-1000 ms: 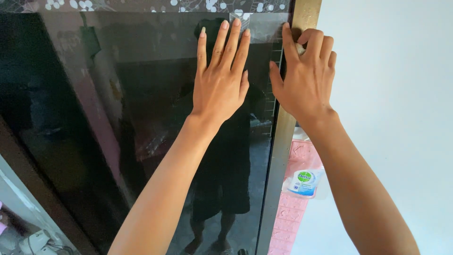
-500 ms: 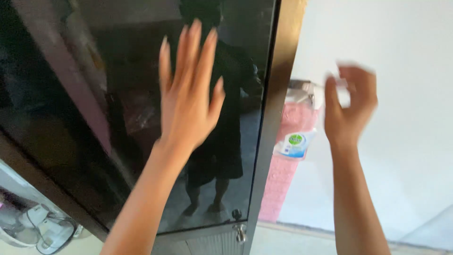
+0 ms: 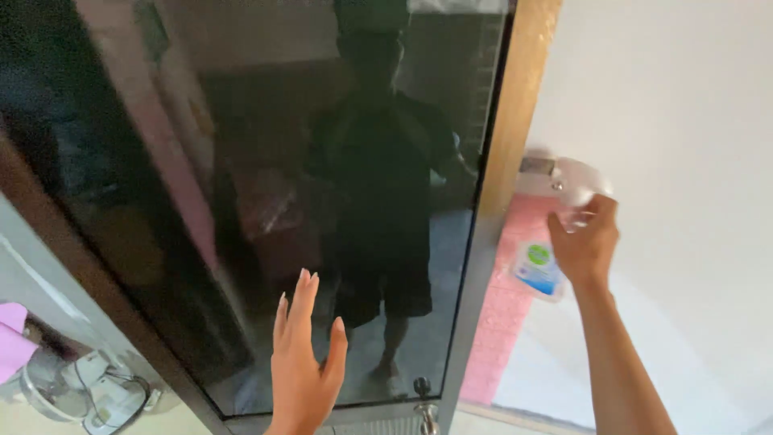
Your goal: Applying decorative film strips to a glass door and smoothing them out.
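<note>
Dark tinted glass door panel [image 3: 266,201] is standing before us in its frame; nearest, our left hand [image 3: 304,366] is hovering released, fingers spread. Farther off, our right hand [image 3: 586,242] is clenching a crumpled white cloth [image 3: 576,181] beside the blue-labelled bottle [image 3: 538,270], which we judge we are risking knocking down.

You're facing a glossy dark glass door [image 3: 266,201] (mirror-smooth) in a matt wooden frame [image 3: 519,89]; beside it hangs a clear plastic bottle [image 3: 538,270].
</note>
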